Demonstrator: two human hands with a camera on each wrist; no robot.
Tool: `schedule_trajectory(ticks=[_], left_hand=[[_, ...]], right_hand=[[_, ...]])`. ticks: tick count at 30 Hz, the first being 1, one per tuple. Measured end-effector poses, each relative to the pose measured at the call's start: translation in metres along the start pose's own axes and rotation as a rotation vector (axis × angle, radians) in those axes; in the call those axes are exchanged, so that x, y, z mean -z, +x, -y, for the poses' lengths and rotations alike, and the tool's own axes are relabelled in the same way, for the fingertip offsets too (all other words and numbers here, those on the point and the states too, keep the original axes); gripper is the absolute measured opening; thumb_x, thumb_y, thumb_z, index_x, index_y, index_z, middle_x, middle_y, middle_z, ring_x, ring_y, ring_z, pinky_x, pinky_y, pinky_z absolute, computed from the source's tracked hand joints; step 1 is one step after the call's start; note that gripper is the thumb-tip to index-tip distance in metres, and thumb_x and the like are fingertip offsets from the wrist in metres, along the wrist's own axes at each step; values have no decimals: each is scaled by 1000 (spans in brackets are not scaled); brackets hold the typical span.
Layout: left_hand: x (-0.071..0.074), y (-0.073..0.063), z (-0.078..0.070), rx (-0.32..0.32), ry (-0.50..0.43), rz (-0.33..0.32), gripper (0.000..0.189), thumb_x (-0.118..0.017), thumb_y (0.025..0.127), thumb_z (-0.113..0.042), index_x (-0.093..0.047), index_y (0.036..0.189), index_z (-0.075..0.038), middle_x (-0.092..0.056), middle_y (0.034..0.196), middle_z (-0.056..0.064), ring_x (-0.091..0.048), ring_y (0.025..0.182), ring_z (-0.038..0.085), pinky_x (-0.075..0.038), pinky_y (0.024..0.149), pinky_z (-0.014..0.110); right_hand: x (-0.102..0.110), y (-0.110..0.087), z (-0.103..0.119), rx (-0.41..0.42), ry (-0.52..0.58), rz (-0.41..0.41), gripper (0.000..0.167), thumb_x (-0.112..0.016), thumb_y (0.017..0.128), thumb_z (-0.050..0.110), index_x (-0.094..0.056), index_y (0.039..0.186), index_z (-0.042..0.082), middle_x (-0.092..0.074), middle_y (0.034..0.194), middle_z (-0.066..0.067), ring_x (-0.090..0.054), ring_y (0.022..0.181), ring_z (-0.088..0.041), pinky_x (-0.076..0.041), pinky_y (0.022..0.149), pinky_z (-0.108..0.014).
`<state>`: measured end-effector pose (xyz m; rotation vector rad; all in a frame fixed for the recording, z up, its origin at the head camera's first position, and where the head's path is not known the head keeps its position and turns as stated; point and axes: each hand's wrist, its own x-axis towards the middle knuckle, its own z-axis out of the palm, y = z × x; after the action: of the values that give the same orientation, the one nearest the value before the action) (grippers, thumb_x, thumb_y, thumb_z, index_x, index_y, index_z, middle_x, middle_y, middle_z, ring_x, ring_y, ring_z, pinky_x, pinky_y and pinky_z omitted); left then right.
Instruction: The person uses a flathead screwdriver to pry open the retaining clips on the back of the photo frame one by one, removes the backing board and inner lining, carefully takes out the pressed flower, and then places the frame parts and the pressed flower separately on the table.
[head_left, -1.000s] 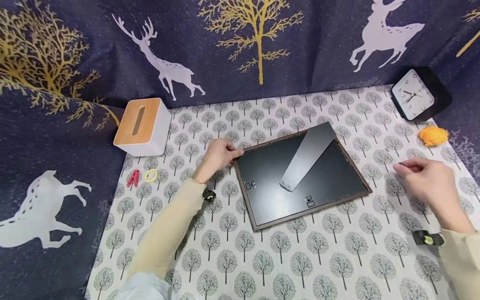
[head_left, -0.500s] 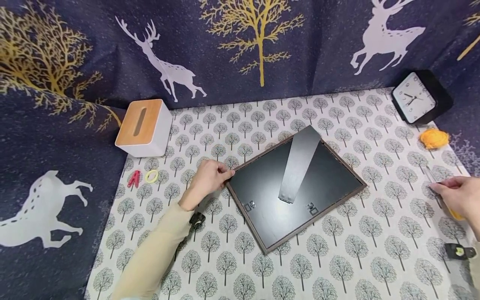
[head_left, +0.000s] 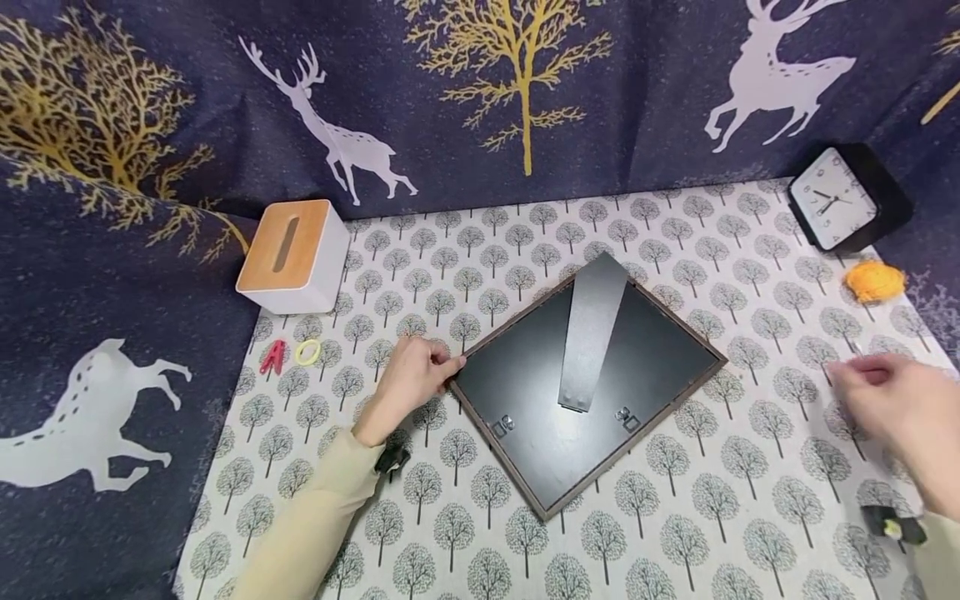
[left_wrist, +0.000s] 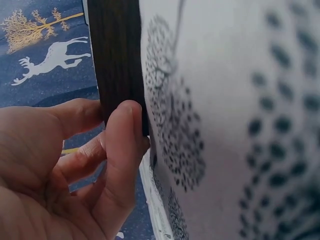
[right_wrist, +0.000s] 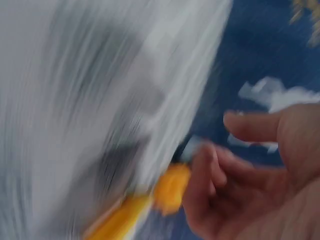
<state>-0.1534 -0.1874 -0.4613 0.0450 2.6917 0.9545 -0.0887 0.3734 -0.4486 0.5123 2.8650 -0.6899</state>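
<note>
Dark picture frame [head_left: 626, 371] lies back-up mid-table on tree-print cloth [head_left: 645, 533]; support leg [head_left: 592, 333] along back. Left hand [head_left: 408, 379] pinches frame's left corner, thumb against fingers. Right hand [head_left: 900, 404] well apart, at right; fingers loosely curled, thumb clear of them. Orange bundle [head_left: 875, 282] just beyond; black clock [head_left: 851, 198] behind bundle.

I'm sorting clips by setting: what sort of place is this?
Probably an indoor tabletop, perhaps dressed for filming: a tree-print cloth covers the surface, a deer-print curtain stands behind it, and a clock sits at the back.
</note>
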Motion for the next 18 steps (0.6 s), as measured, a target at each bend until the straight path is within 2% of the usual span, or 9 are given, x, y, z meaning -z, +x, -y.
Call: schedule_trajectory(ticks=[2, 3, 4, 5, 6, 7, 11, 14, 18], left_hand=[[-3, -2, 0, 12, 10, -5, 25, -78, 102, -29, -82, 86, -10, -73, 62, 3, -61, 47, 13, -33, 38, 15], [-4, -2, -1, 19, 11, -4, 25, -79, 102, -29, -82, 86, -10, -73, 62, 3, -61, 47, 13, -33, 38, 15], [-4, -4, -1, 32, 5, -2, 24, -79, 102, -28, -82, 87, -9, -73, 63, 3, -62, 48, 13, -34, 38, 15], [-4, -7, -1, 45, -1, 1, 24, -79, 101, -28, -82, 88, -9, -74, 64, 3, -64, 49, 14, -36, 38, 15], [-4, -9, -2, 54, -8, 5, 23, -80, 101, -28, -82, 89, -8, -74, 64, 3, -66, 50, 15, -38, 39, 16], [-4, -11, -3, 63, -15, 11, 23, -80, 101, -28, -82, 90, -8, -74, 65, 3, -67, 51, 15, -39, 39, 16], [-5, -23, -3, 75, -36, 28, 24, -79, 101, -27, -79, 86, -9, -74, 67, 4, -68, 52, 16, -39, 40, 16], [-8, -33, -1, 58, -44, 37, 24, -78, 102, -24, -79, 82, -10, -72, 64, 3, -67, 49, 16, -40, 38, 17], [-11, -46, 3, 40, -71, 76, 26, -76, 103, -21, -75, 79, -12, -70, 59, 3, -64, 46, 16, -43, 36, 18]], right_hand=[[-11, -13, 17, 124, 23, 147, 48, -56, 113, 31, -65, 132, -12, -77, 96, -29, -68, 69, -24, -56, 59, -38], [-17, -19, 26, 170, 56, 235, 47, -55, 114, 31, -67, 130, -11, -78, 92, -25, -69, 73, -22, -60, 61, -40], [-25, -23, 37, 203, 102, 309, 45, -55, 115, 28, -68, 129, -12, -78, 89, -19, -70, 73, -19, -64, 61, -38], [-33, -27, 46, 218, 155, 374, 43, -55, 115, 26, -68, 129, -13, -78, 87, -11, -68, 70, -12, -65, 60, -31], [-41, -30, 54, 230, 205, 418, 41, -56, 114, 23, -68, 128, -13, -78, 85, -6, -69, 69, -10, -65, 61, -24], [-48, -32, 61, 241, 247, 449, 39, -57, 114, 21, -68, 127, -14, -78, 87, -5, -69, 69, -9, -66, 62, -25], [-64, -33, 80, 272, 380, 506, 38, -61, 111, 15, -61, 132, -17, -79, 96, -10, -73, 75, -9, -71, 69, -27], [-69, -29, 88, 311, 421, 523, 43, -66, 108, 13, -56, 137, -18, -78, 104, -13, -73, 80, -8, -71, 72, -26], [-72, -24, 96, 371, 413, 504, 54, -73, 102, 13, -51, 142, -17, -74, 113, -15, -71, 87, -2, -68, 76, -21]])
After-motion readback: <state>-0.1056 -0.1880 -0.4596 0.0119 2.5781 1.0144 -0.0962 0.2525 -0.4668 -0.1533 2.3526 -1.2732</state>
